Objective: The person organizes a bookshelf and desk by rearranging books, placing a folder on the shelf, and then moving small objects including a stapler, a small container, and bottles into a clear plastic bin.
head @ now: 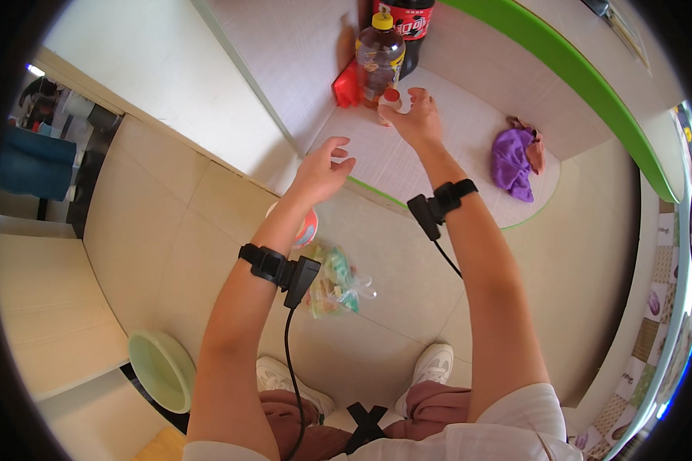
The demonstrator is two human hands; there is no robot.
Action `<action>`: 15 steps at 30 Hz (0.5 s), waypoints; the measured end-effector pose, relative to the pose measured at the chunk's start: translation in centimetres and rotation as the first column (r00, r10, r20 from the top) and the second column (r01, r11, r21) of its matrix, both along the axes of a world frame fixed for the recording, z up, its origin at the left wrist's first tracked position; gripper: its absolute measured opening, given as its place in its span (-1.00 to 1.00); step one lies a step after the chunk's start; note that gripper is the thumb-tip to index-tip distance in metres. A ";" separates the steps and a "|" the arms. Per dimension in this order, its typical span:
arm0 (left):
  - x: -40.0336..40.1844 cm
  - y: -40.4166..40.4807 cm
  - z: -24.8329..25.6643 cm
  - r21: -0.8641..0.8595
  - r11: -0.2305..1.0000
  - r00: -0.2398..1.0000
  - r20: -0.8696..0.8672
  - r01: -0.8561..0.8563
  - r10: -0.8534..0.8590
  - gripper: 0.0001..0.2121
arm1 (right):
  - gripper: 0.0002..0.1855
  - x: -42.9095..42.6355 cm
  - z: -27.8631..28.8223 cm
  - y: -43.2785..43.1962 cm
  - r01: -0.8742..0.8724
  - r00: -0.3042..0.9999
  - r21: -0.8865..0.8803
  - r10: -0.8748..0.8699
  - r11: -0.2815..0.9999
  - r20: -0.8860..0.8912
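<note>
My right hand (418,118) reaches over the low shelf board, thumb and fingers spread beside a small bottle with a red cap (391,99); whether the thumb touches it I cannot tell. My left hand (324,170) hangs with curved fingers and nothing in it, just off the shelf's front edge. Behind the small bottle stands a plastic bottle with a yellow cap (380,57), and behind that a large dark soda bottle with a red label (406,23). A red packet (348,86) lies against the side panel. Purple cloth (512,161) and a brownish-pink cloth (535,152) lie further right.
On the tiled floor (415,276) are a plastic bag with green contents (337,282) and a round tub (307,227), partly behind my left forearm. A pale green basin (161,371) stands lower left. A green-edged counter (553,57) curves above the shelf. Cables run from both wrist straps.
</note>
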State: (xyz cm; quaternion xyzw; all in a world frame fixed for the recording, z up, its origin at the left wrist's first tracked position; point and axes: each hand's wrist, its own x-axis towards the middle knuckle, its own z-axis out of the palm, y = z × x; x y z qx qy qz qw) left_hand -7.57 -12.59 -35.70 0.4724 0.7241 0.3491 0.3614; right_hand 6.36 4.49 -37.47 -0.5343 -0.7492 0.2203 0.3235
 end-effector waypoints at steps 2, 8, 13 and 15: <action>0.3 0.6 -0.2 0.031 0.999 1.000 0.002 -0.021 0.021 -0.54 | -0.27 -0.3 -1.3 0.7 0.018 0.999 -0.014 -0.018 1.000 0.034; -1.0 0.2 -0.7 0.089 0.995 0.999 0.000 -0.047 0.047 -0.52 | -0.37 0.1 -1.2 -1.1 -0.130 0.991 -0.198 0.131 0.971 -0.010; -3.2 0.5 -0.9 0.123 0.990 0.997 0.048 -0.064 0.058 -0.51 | -0.44 0.6 -1.3 -2.9 -0.201 0.979 -0.113 0.204 0.973 0.022; -3.0 0.4 0.6 0.128 0.990 0.998 0.027 -0.060 0.057 -0.51 | -0.44 0.5 -0.9 -4.4 -0.242 0.970 -0.112 0.240 0.964 -0.032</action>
